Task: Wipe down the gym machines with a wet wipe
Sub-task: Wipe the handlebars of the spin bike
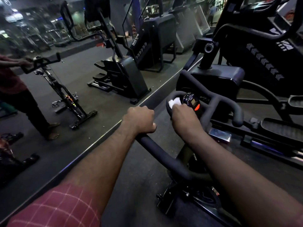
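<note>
Stands at an exercise bike (pixel 186 197) set close beside a wall mirror (pixel 78 66). Grips the near left end of the black handlebar (pixel 164 155) with the left hand (pixel 141 119), fingers curled round the bar, thumb lying along its inner side. Holds a white wipe (pixel 174 102) in the right hand (pixel 185 117), fingers curled over it, knuckles up. Presses that wipe onto the left curve of the handlebar's front loop, touching the bar, just beside the round console (pixel 191 100) with its small screen and orange mark. Shows only a crumpled white corner of the wipe past the fingertips; cannot tell how much lies under the palm. Wears a short red checked sleeve (pixel 62 208) on the left arm, bare forearms reaching forward over dark rubber floor (pixel 139 181).

To the right, close by, stands a black elliptical machine (pixel 262 63) with a long ribbed pedal (pixel 282 130) near the handlebar's right horn. In the mirror, repeats the bike, the person holding it, and two dark stair machines (pixel 127 76) farther back, all dim and somewhat blurred.
</note>
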Action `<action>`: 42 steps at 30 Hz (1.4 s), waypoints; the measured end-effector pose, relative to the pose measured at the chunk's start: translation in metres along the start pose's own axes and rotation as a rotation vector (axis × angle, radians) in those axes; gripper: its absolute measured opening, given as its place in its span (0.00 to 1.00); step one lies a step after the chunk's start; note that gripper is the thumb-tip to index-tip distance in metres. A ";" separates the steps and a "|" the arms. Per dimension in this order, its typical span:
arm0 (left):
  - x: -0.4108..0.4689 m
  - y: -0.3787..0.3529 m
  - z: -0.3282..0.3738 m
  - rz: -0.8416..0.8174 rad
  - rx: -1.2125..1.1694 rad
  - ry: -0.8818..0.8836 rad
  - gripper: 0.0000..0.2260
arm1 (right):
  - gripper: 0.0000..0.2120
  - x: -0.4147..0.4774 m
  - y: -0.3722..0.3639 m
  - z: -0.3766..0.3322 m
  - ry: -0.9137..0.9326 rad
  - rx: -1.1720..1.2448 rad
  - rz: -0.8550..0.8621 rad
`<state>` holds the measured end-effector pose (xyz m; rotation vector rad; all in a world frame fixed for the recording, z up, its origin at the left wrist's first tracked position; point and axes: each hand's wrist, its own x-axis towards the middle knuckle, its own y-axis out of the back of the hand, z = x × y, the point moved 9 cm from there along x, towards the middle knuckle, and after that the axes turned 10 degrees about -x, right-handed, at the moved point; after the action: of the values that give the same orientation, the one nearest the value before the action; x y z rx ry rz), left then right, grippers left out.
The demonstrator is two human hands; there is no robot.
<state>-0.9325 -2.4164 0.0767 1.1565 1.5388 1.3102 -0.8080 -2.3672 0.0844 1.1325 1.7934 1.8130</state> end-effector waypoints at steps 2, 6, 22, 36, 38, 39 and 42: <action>0.004 0.000 -0.001 0.002 -0.029 -0.001 0.15 | 0.08 -0.001 0.000 0.011 -0.006 0.016 0.001; 0.006 0.002 -0.001 0.022 -0.062 -0.014 0.15 | 0.10 0.028 -0.001 0.005 -0.005 0.002 -0.004; 0.000 0.006 -0.001 0.061 -0.118 -0.063 0.16 | 0.09 0.055 -0.018 0.000 -0.148 0.101 0.110; 0.000 0.008 -0.001 0.064 -0.128 -0.056 0.13 | 0.09 0.071 0.004 -0.019 0.091 -0.123 0.019; 0.001 0.008 -0.001 0.072 -0.129 -0.060 0.13 | 0.11 0.062 -0.002 -0.013 0.127 -0.110 0.055; 0.001 0.007 -0.002 0.076 -0.132 -0.058 0.12 | 0.11 0.054 -0.006 -0.011 0.158 -0.092 0.074; 0.000 0.007 -0.003 0.096 -0.137 -0.048 0.11 | 0.09 0.011 -0.014 -0.007 0.284 0.040 0.085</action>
<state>-0.9344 -2.4164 0.0838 1.1783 1.3511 1.4184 -0.8235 -2.3620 0.0749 1.0209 1.9704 2.0856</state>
